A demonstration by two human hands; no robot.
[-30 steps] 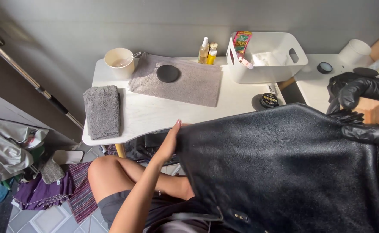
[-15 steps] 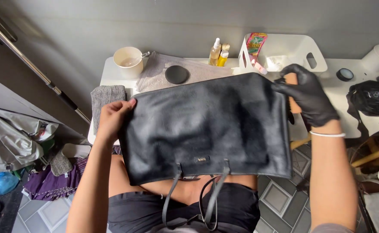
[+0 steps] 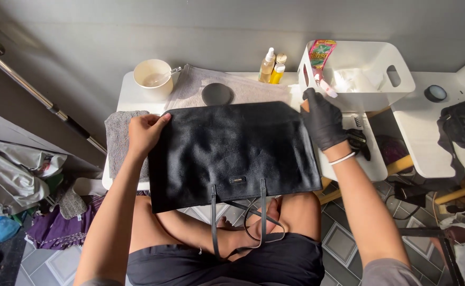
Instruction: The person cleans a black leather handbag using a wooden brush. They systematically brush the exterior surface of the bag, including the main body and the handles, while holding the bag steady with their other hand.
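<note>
Left hand: the bare left hand (image 3: pixel 146 132) grips the left edge of the black leather tote bag (image 3: pixel 232 153), fingers curled over the edge and closed on the leather.
Right hand: the right hand (image 3: pixel 322 119), in a black glove, holds the bag's right upper corner; the fingers are bent onto the leather, and a white band sits at the wrist.
Bag: it lies flat and spread out, its upper part on the white table (image 3: pixel 129 98), its lower edge hanging past the table's near edge over the person's lap. 2 thin straps (image 3: pixel 237 222) dangle from the lower edge, and a small metal plate sits near the middle of that edge.
Left of the bag: a folded grey towel (image 3: pixel 117 140) lies on the table, partly under the left hand and the bag.
Behind the bag: a grey cloth mat (image 3: pixel 243 90) with a round dark disc (image 3: pixel 217 94) on it, touching the bag's far edge.
Cup: a cream cup (image 3: pixel 152 78) with a spoon in it stands at the table's far left corner.
Bottles: 2 small bottles (image 3: pixel 272 67) stand side by side at the far edge, just left of the basket.
Basket: a white plastic basket (image 3: pixel 380 79) with handle slots stands just beyond the right hand; a colourful sachet (image 3: pixel 321 53) leans inside its left wall.
Floor: patterned tiles, with crumpled clothes (image 3: pixel 26 169) at the left.
</note>
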